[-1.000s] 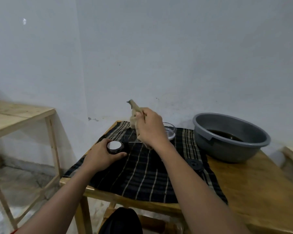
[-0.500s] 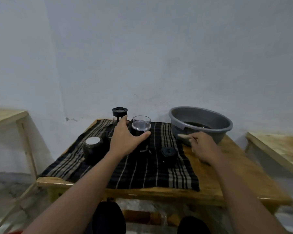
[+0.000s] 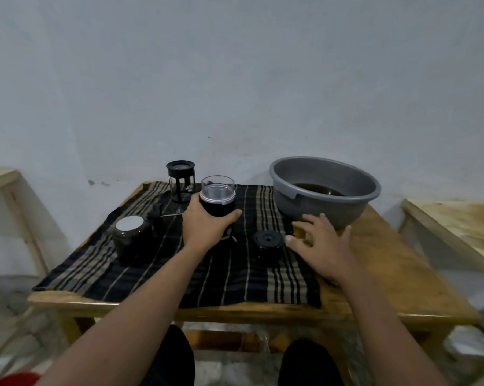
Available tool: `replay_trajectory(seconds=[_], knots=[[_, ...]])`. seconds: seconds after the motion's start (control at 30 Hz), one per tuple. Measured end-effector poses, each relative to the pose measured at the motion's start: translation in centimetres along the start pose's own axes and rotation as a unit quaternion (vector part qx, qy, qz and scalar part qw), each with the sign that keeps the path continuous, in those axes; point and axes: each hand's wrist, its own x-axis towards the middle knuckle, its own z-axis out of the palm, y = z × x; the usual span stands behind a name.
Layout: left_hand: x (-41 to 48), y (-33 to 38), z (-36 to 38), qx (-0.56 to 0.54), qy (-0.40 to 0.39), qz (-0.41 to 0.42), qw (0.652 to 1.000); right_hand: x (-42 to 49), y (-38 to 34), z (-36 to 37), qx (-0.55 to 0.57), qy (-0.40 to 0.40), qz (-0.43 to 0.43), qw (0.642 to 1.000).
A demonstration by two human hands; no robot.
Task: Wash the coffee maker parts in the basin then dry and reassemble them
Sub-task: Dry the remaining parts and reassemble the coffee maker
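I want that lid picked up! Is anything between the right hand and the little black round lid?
Nothing visible. The right hand is open, just beside the black round lid on the striped cloth. The grey basin sits behind the hand; the left hand grips the dark jar farther left.

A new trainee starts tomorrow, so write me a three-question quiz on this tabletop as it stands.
1. True or false: the left hand grips the dark canister with the clear cap.
2. What is in the grey basin? A) dark liquid B) white foam C) a sponge
3. Fill in: the black round lid lies on the striped ____, near the open right hand.
Key: 1 true; 2 A; 3 cloth.
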Motion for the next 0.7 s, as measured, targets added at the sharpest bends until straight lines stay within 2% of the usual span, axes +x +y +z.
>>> replay_trajectory(seconds=[0.1,0.2,0.3,0.4,0.53,0.6,0.7], knots=[[0.3,0.0,-0.1,-0.067,0.01,-0.019,0.997,-0.5,-3.1,0.5,-0.066,-0.046,-0.035,0.996],[0.9,0.8,-0.5,-0.217,0.016,-0.077,0.973,-0.6,-5.3,1.1,-0.076,-0.025,-0.006,0.997],[1.8,1.9,-1.3,-0.378,0.012,-0.188,0.906,-0.5,-6.2,1.2,0.075,-0.001,0.018,0.997],[2.9,2.6,-2.1,-0.507,-0.04,-0.305,0.805,-0.1,-6.3,1.3,0.271,0.053,-0.007,0.961],[3.1,3.1,-1.9,-0.581,-0.109,-0.306,0.746,0.3,-7.5,1.2,0.33,0.09,-0.088,0.935],[2.8,3.4,-1.7,-0.598,-0.123,-0.297,0.734,0.4,-8.3,1.3,0.348,0.117,-0.104,0.924],[2.5,3.9,-1.1,-0.605,-0.139,-0.274,0.734,0.5,-9.0,1.3,0.345,0.148,-0.112,0.92]])
